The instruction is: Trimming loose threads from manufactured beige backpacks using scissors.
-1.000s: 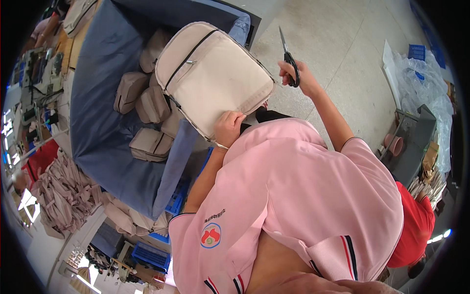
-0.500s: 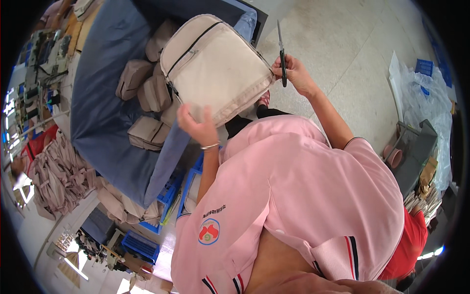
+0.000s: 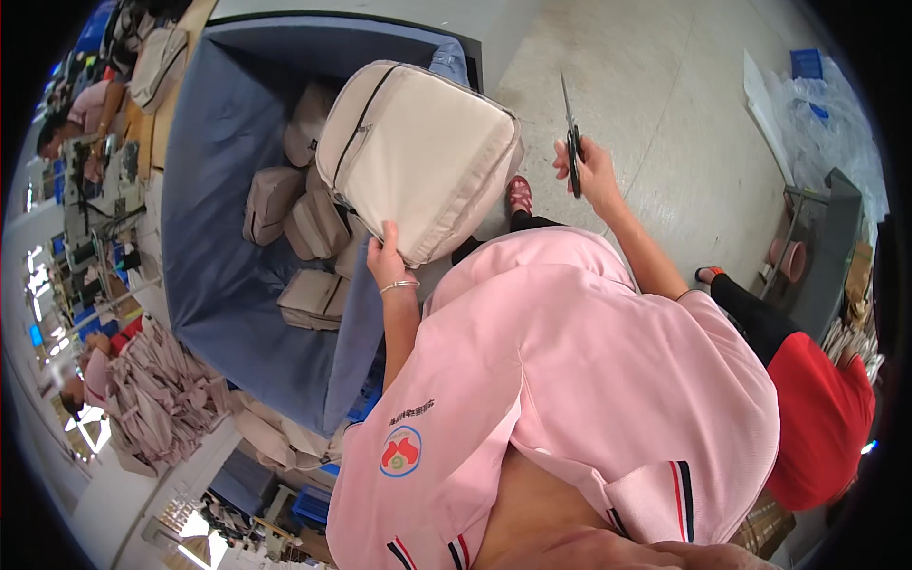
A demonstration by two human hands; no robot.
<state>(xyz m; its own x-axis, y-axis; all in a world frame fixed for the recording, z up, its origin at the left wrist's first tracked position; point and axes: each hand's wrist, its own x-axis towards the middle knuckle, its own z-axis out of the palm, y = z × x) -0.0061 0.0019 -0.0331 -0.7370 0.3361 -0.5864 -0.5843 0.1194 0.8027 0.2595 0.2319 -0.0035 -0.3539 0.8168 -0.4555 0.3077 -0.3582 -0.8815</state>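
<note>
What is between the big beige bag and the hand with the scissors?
In the head view, only bare floor and a reddish shoe show between the bag and the right hand gripping the scissors.

Left hand (image 3: 388, 258) back on backpack (image 3: 418, 157)

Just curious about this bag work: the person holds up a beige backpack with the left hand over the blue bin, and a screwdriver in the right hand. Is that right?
Not quite. The right hand holds scissors, not a screwdriver; the head view shows the blades pointing up. The rest stands: the left hand holds the beige backpack up over the blue bin.
</note>
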